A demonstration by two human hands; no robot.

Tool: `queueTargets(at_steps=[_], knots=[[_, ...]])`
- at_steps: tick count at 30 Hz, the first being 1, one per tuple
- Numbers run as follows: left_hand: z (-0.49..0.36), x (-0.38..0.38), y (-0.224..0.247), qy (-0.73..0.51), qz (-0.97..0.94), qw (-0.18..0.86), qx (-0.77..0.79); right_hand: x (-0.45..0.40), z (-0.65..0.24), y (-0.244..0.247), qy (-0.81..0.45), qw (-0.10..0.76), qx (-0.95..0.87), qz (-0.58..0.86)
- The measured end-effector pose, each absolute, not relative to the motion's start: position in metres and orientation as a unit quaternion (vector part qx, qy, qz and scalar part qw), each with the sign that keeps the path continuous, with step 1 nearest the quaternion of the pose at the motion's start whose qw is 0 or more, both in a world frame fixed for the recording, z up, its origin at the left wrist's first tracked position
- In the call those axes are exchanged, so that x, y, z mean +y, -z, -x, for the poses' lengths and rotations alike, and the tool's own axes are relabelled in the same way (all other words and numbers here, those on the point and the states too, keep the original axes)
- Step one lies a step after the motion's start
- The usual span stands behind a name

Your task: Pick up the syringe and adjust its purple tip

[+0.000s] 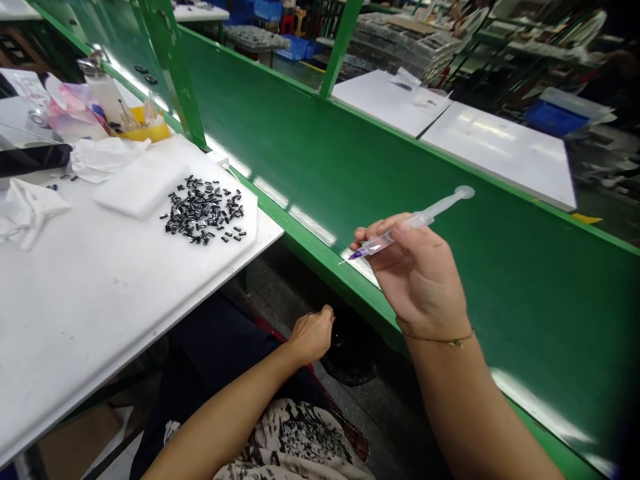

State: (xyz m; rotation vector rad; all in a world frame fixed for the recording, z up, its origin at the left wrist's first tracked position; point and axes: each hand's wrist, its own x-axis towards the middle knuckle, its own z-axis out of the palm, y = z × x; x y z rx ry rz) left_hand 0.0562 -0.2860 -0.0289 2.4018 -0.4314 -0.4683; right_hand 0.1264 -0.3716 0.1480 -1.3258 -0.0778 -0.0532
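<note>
My right hand (420,280) is raised over the green conveyor edge, its fingers wrapped round a clear syringe (383,243). The syringe's purple-based needle points left and its white plunger sticks out to the upper right. Lower down, above my lap, my left hand (313,333) is closed with its thumb and fingers pressed together; whether anything small is between them cannot be made out. On the white table at the left lies a spread pile of small black shiny pieces (200,210), apart from both hands, beside a white foam sheet (143,183).
A green conveyor (280,127) with a raised rim and green posts runs diagonally past the white table (100,293). Crumpled white cloths (103,159), a yellow tray (150,132) and a bottle stand at the table's back. A black bag (350,353) is below.
</note>
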Motion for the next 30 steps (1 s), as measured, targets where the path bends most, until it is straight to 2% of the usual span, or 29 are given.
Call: queueTargets(at_steps=[10, 15, 19, 22, 27, 30], knots=[[-0.058, -0.205, 0.011, 0.097, -0.921, 0.372, -0.061, -0.322, -0.131, -0.145, -0.033, 0.763, -0.084, 0.640], [-0.052, -0.181, 0.019, 0.079, -0.910, 0.403, -0.056, -0.278, -0.143, -0.148, -0.072, 0.734, -0.116, 0.665], [-0.052, -0.179, 0.033, 0.069, -0.905, 0.416, -0.056, -0.225, -0.155, -0.154, -0.071, 0.714, -0.226, 0.659], [-0.051, -0.182, 0.041, 0.065, -0.897, 0.434, -0.048, -0.183, -0.167, -0.155, -0.048, 0.688, -0.305, 0.657], [-0.054, -0.182, 0.048, 0.068, -0.877, 0.475, -0.026, -0.115, -0.202, -0.146, 0.115, 0.549, -0.423, 0.712], [-0.058, -0.175, 0.045, 0.063, -0.860, 0.506, -0.014, -0.077, -0.226, -0.138, 0.157, 0.506, -0.440, 0.725]])
